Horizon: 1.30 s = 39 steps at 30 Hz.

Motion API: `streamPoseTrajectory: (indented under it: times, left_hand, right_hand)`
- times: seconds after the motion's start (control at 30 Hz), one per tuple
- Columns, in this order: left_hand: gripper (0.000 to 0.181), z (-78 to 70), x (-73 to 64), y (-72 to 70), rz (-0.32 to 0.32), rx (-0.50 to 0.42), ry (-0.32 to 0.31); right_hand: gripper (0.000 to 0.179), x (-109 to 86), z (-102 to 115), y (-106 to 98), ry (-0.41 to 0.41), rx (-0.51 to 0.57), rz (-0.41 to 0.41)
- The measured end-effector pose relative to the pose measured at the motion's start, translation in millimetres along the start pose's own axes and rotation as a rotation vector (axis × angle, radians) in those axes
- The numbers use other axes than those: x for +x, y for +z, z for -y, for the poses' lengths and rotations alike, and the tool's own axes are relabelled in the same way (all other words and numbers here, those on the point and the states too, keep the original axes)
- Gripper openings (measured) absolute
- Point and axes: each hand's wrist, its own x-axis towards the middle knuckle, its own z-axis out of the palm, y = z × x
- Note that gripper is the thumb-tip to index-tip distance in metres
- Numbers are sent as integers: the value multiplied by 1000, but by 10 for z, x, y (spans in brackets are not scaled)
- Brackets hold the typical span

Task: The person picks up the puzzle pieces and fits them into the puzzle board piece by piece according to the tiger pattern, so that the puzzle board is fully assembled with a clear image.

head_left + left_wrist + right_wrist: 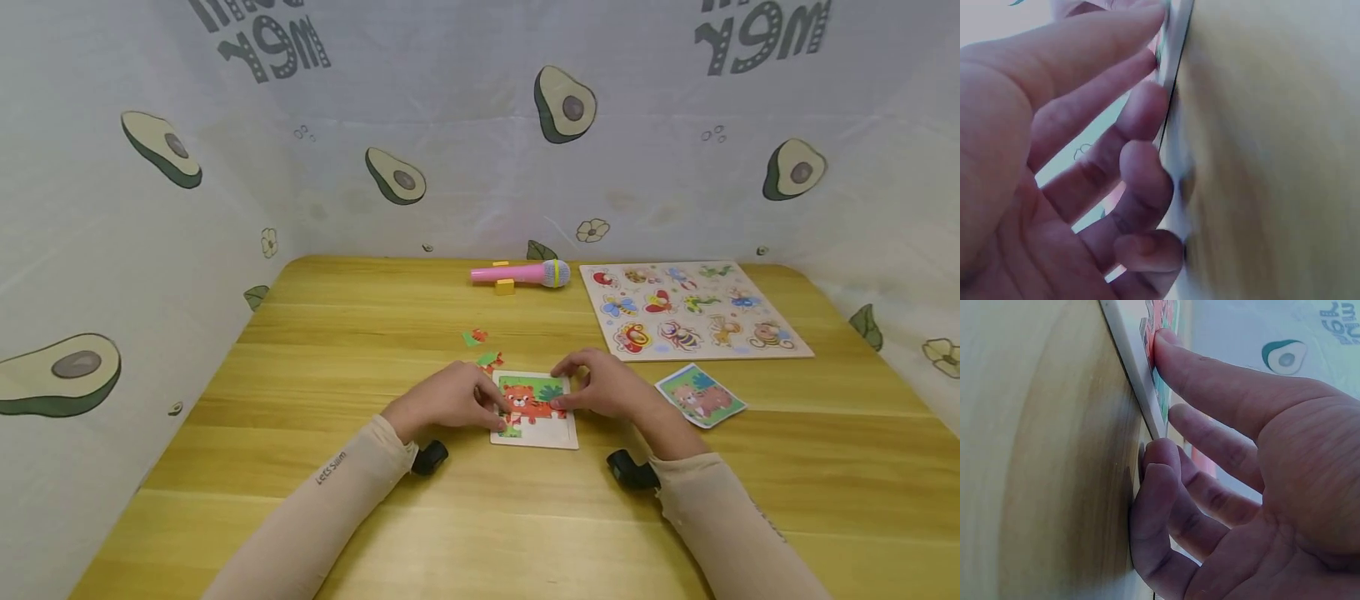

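Note:
A small jigsaw puzzle board (551, 433) with a pale frame lies flat, a red tiger picture partly assembled in it. Bare tray shows at its lower right. At the board's left side, the thumb and index finger of my left hand (452, 398) touch the lower-left pieces. My right hand (609, 387) is at the opposite side, its straight thumb pressing on the red piece there in the right wrist view. Its index finger reaches the upper right edge, while the other fingers bend loosely beside the board. Loose puzzle pieces (491, 360) lie just behind the board.
Another loose piece (475, 337) lies farther back. A pink toy microphone (517, 273) rests on yellow supports. At the back right lies a wooden insect puzzle board (697, 308). A picture card (701, 396) with a tiger is right of my right hand. Avocado-print cloth surrounds the wooden table (487, 525).

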Motion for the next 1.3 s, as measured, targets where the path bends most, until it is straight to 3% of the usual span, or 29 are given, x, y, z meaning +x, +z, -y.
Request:
streamPoseTrajectory:
  times: [0.23, 0.37, 0.5, 0.7, 1.07, 1.3]
  left_hand:
    - [11, 90, 34, -138, -111, -66, -111]
    - [25, 160, 122, -197, -195, -32, -167]
    - [40, 222, 213, -200, -229, 44, -157]
    - [53, 264, 288, -172, -189, 145, -91]
    - [57, 225, 191, -247, -137, 166, -114]
    - [67, 235, 134, -312, -51, 206, -133]
  right_hand:
    - [40, 0, 5, 8, 9, 0, -3]
    - [40, -4, 7, 2, 6, 5, -4]
    - [40, -8, 8, -1, 2, 7, -5]
    - [40, -8, 8, 5, 8, 21, -1]
    - [40, 5, 10, 0, 4, 5, -7]
    - [39, -1, 4, -3, -3, -5, -7]
